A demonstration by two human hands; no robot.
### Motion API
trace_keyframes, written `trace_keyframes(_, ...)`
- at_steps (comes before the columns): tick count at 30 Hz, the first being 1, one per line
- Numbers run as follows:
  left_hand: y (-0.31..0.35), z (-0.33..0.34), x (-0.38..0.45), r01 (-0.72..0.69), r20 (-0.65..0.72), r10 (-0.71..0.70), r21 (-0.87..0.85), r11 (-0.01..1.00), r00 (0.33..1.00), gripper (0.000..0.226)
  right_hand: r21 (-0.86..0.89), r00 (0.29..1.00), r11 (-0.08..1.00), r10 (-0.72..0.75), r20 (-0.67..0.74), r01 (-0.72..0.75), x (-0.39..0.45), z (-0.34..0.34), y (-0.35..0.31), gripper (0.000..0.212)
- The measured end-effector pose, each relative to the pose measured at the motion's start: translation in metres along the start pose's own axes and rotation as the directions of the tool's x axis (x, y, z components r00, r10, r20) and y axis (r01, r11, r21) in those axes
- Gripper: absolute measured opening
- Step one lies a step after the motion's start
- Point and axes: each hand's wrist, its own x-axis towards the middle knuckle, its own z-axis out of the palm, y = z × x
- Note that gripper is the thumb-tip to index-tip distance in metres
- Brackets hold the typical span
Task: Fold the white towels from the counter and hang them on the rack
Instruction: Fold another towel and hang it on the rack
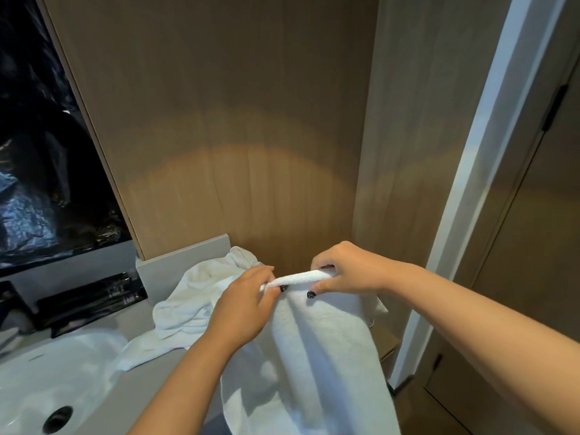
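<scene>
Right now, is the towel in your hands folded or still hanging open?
Hanging open. Both hands, left and right, pinch the towel's bunched top edge, and the rest drapes down loose in wrinkles, with no neat fold.

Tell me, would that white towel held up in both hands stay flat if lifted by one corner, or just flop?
Probably flop: the held towel hangs in soft folds below the left hand and right hand, which pinch its top edge. It looks fairly light, since fingertip pinches carry it. The looped weave should give grip, so slipping seems unlikely. The crumpled towel on the counter slumps likewise.
</scene>
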Motion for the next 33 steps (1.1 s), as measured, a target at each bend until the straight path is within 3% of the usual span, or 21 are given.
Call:
trace_keyframes(6,-0.019,-0.006,-0.001,0.174,-0.124,-0.186,-0.105,0.979,0.975,0.017,0.040,0.983,0.982,0.186,0.003,-0.186,-0.017,0.007,0.036,0.036)
trace_keyframes(11,-0.018,-0.007,0.005,0.230,-0.150,-0.253,-0.153,0.961,0.956,0.022,0.054,0.962,0.960,0.274,0.005,-0.274,-0.024,0.014,0.059,0.022)
trace_keyframes(18,-0.020,-0.007,0.003,0.322,-0.234,-0.382,-0.257,0.911,0.894,0.033,-0.020,0.876,0.876,0.481,0.018,-0.481,-0.038,0.018,0.075,0.024)
trace_keyframes(20,-0.017,-0.005,0.005,0.375,-0.222,-0.446,-0.298,0.878,0.867,0.032,0.059,0.858,0.856,0.513,0.032,-0.514,-0.041,0.019,0.070,0.022)
trace_keyframes(23,-0.005,0.001,0.011,0.445,-0.224,-0.528,-0.333,0.831,0.819,0.030,0.350,0.836,0.779,0.549,0.022,-0.520,-0.042,0.027,0.056,0.013)
trace_keyframes(27,0.011,0.007,0.012,0.474,-0.302,-0.608,-0.414,0.777,0.734,0.044,0.582,0.865,0.714,0.501,-0.038,-0.388,-0.036,0.035,0.021,0.038)
trace_keyframes(31,0.006,0.010,0.004,0.510,-0.155,-0.734,-0.625,0.591,0.661,0.086,0.864,0.893,0.442,0.450,0.018,-0.241,-0.031,0.035,-0.015,0.032)
trace_keyframes(33,0.007,0.008,-0.005,0.511,-0.030,-0.778,-0.738,0.441,0.628,0.085,0.931,0.915,0.312,0.399,0.055,-0.191,-0.029,0.036,-0.028,0.033)
